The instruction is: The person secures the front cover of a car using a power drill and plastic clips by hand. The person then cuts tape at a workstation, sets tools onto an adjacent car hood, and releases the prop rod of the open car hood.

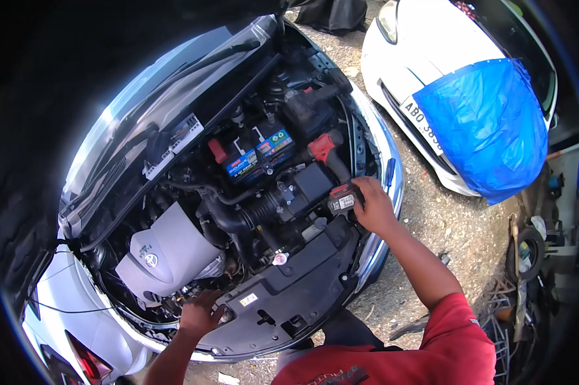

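Observation:
My right hand [374, 208] is closed around the battery end of a red and black cordless impact wrench [328, 154], which lies across the engine bay beside the black air filter box [309, 186]. My left hand [201, 312] rests at the front of the engine, by the edge of the black radiator cover [302, 276]. Its fingers look apart, with the tips partly hidden among the parts there. Left of centre sits a grey engine cover [167, 250] with a Toyota badge. A blue-labelled car battery [259, 156] lies further back.
The raised hood darkens the left and top. A white tray of small sockets or bits [174, 147] lies near the windshield base. At right stands a white car [405, 58] under a blue tarp [488, 128]. Tires [530, 253] and metal scrap lie at far right.

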`<state>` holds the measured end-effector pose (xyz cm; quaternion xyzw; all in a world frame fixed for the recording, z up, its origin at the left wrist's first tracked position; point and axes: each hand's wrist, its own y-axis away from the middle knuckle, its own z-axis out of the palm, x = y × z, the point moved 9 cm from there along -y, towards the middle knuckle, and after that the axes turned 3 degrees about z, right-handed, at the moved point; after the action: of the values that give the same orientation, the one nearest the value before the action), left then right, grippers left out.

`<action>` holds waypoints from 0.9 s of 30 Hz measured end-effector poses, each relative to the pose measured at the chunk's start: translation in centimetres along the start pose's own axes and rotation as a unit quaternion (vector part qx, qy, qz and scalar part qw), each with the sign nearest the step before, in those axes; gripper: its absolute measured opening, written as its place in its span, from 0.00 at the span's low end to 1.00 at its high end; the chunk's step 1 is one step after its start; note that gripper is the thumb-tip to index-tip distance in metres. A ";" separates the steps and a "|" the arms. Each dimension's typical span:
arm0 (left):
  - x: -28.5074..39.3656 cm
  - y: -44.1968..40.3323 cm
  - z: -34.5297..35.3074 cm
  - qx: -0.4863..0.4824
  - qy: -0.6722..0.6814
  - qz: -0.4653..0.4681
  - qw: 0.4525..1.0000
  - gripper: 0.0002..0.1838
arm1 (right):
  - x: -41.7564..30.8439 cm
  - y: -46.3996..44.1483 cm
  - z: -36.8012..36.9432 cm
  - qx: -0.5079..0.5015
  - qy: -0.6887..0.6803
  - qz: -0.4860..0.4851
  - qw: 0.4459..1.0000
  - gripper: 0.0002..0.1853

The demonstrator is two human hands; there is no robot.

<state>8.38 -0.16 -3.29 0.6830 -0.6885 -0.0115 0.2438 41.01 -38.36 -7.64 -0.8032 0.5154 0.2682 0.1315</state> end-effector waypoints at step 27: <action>-2.5 -16.9 -22.3 0.311 -0.072 -0.051 0.946 0.20 | -0.3 2.0 -1.2 -0.001 -0.587 0.200 0.785 0.25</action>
<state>31.92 8.18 9.63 0.7565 -0.6377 0.1414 -0.0323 39.45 -39.58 -6.33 -0.3699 0.4877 0.7085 0.3513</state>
